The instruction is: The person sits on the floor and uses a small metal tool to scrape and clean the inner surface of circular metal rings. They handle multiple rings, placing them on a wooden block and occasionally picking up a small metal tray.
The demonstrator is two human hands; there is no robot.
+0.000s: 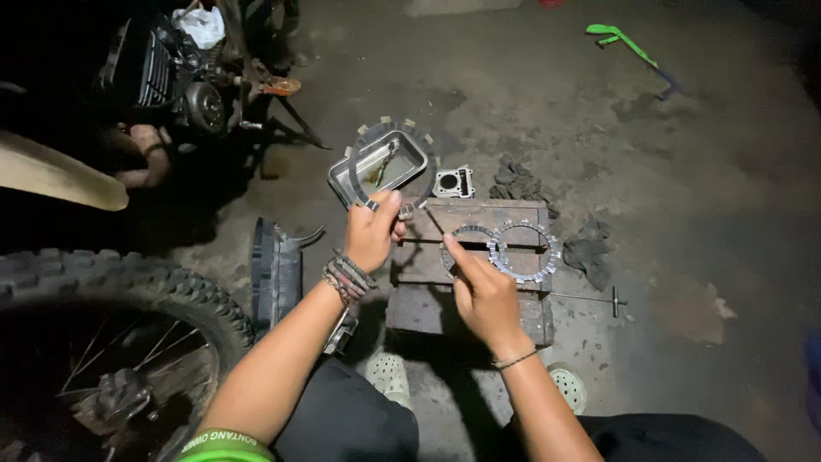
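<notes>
Head view, looking down at a stained concrete floor [684, 197]. A motorcycle engine [175, 77] is standing at upper left in near darkness; a knobbly tyre [120, 291] on a spoked wheel is filling the lower left corner; both are lying well apart from the hands. A black ribbed part [275, 272] is leaning just left of a low wooden block [496, 218], which is serving as a raised bench between the person's feet, so that the parts on it are sitting off the dirty floor and within reach. A shallow metal tray [342, 180], holding a little liquid, is resting beyond the block; a small cylinder casting [453, 182] is sitting just beside it; dark rags [590, 252] are lying to the right; a green-handled tool [624, 41] is lying far off at top right. Two toothed ring plates [523, 274] are lying flat and overlapping on the block. The left hand [372, 233] is closing thumb and fingers around the lower rim of a tabbed friction ring [352, 167], lifting it upright over the tray, seemingly so that any liquid is dripping back there. The right hand [483, 291] is gripping nothing; its index finger is extending to press the nearer plate, the other fingers curling loosely. A thin T-handled rod [599, 299] is lying right of the block.
</notes>
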